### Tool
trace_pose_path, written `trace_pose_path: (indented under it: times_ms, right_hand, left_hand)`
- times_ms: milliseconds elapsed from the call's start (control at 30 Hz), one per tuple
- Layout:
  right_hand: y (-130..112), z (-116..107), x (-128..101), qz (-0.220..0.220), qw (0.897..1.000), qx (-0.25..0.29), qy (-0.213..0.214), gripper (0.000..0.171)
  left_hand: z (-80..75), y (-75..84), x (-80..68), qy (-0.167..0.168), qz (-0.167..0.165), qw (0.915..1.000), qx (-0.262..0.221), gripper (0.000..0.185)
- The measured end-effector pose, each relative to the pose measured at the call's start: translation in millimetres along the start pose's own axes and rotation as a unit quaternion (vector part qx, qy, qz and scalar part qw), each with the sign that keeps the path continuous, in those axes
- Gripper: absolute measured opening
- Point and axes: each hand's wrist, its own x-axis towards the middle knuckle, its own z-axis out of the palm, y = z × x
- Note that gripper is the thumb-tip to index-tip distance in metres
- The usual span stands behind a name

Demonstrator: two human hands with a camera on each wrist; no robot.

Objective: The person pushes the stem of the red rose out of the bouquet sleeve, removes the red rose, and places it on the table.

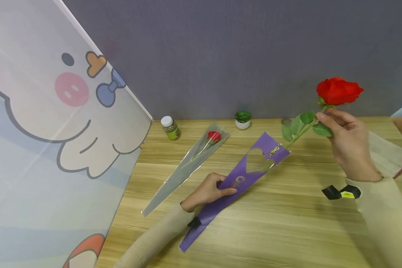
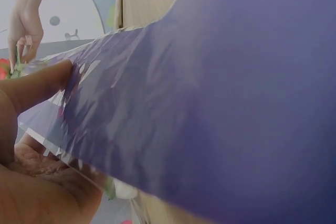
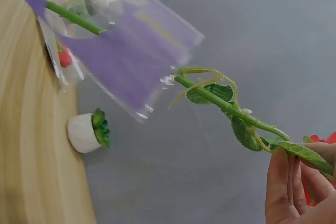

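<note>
Closest to my left-wrist camera, a tapering purple plastic wrapper (image 2: 210,119) shows crinkles my head view lacks; the left hand (image 1: 208,190) grips it above the wood-grain table (image 1: 288,223); the right hand (image 1: 351,143) pinches a ruffled red rose (image 1: 339,91), its green stem (image 3: 212,98) entering the wrapper.

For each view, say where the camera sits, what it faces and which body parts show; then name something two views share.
Head: on the head, facing forward and down over the table; left hand, right hand and forearms show.
Left wrist: on that wrist, facing along the purple wrapper; left hand near, right hand beyond.
Right wrist: on that wrist, facing the rose stem and wall; right hand partly shows.
Head and right wrist share the potted plant.
</note>
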Motion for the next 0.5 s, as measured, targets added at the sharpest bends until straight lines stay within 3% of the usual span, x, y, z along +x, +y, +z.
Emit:
trace_pose_path:
  times_ms: [333, 500]
  right_hand:
    - [-37.3, -4.6, 10.3, -0.067, 0.997, -0.016, 0.027, 0.023]
    - [-59.2, -11.6, 16.1, -0.071, 0.995, -0.047, 0.055, 0.026]
  left_hand:
    - [-5.8, -3.7, -5.5, 0.003, -0.014, 0.9999, -0.005, 0.015]
    - [-9.2, -7.0, -6.2, 0.008, -0.012, 0.9999, 0.001, 0.013]
